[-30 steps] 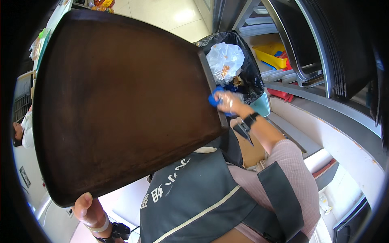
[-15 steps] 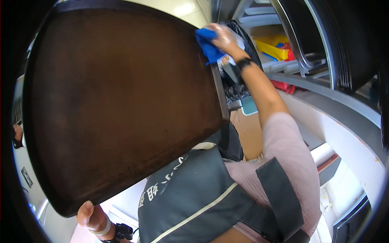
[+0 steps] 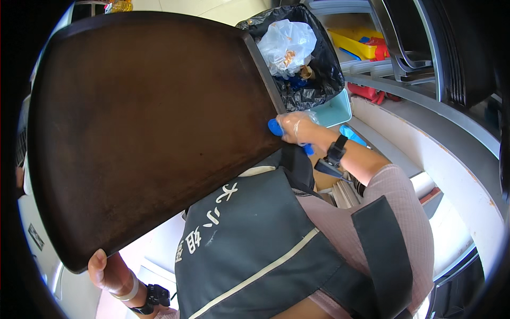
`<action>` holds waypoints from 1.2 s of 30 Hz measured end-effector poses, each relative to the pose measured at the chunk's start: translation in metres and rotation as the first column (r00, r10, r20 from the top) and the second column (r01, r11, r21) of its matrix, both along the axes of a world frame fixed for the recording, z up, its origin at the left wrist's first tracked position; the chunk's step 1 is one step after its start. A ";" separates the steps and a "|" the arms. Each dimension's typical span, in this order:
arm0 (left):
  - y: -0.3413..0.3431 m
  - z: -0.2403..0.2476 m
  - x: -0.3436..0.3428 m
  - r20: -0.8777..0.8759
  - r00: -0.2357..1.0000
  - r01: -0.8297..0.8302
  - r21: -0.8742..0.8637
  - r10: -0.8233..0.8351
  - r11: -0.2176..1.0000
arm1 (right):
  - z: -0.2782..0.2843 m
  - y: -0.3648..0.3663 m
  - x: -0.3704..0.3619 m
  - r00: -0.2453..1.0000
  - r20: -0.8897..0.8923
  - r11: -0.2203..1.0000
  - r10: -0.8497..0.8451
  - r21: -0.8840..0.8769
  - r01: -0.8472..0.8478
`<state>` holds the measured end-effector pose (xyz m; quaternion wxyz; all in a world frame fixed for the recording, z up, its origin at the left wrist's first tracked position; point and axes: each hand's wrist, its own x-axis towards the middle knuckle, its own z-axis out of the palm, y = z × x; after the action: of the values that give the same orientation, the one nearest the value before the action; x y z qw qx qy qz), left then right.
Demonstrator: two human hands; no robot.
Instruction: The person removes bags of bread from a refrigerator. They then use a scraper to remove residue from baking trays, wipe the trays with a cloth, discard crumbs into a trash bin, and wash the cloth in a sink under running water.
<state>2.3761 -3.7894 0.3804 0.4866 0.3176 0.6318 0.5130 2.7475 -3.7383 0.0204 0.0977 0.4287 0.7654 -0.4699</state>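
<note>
A large dark brown baking tray (image 3: 154, 122) with a raised rim is held up in front of me, tilted. My left hand (image 3: 110, 272) grips its near left corner, thumb on the rim. In a clear plastic glove, my right hand (image 3: 297, 127) is closed around a blue cloth (image 3: 275, 127) at the tray's near right corner. The cloth laps over the rim there, and part of it hangs below my fingers. Beneath the tray, the fingers of my left hand are mostly hidden.
Beyond the tray's right edge stands a bin lined with a black bag (image 3: 332, 74), holding a crumpled clear plastic bag (image 3: 287, 47). A light teal container (image 3: 336, 110) sits beside it. At the right, a metal rack (image 3: 425, 90) carries dark trays and a yellow bin (image 3: 351, 43).
My right hand and the blue cloth have moved along the tray's right edge from the far end to the near corner, uncovering the bin. The tray has shifted slightly; my left hand keeps its grip.
</note>
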 end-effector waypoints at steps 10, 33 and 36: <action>-0.006 0.005 -0.011 -0.018 0.989 0.144 -0.152 -0.149 0.978 | -0.026 0.168 -0.051 0.867 -0.461 0.541 -0.192 0.687 0.485; 0.000 -0.004 0.002 -0.199 0.979 0.033 -0.088 -0.050 0.996 | 0.107 0.106 -0.151 0.292 -0.935 0.679 0.204 0.349 0.645; 0.003 -0.006 0.017 -0.200 0.976 0.068 -0.091 -0.085 0.994 | 0.120 0.126 -0.154 0.345 -0.920 0.571 0.186 0.387 0.724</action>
<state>2.3926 -3.7864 0.3741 0.4517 0.3721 0.6864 0.4318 2.5940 -3.6121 0.1403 -0.6149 0.2353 0.7072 -0.2577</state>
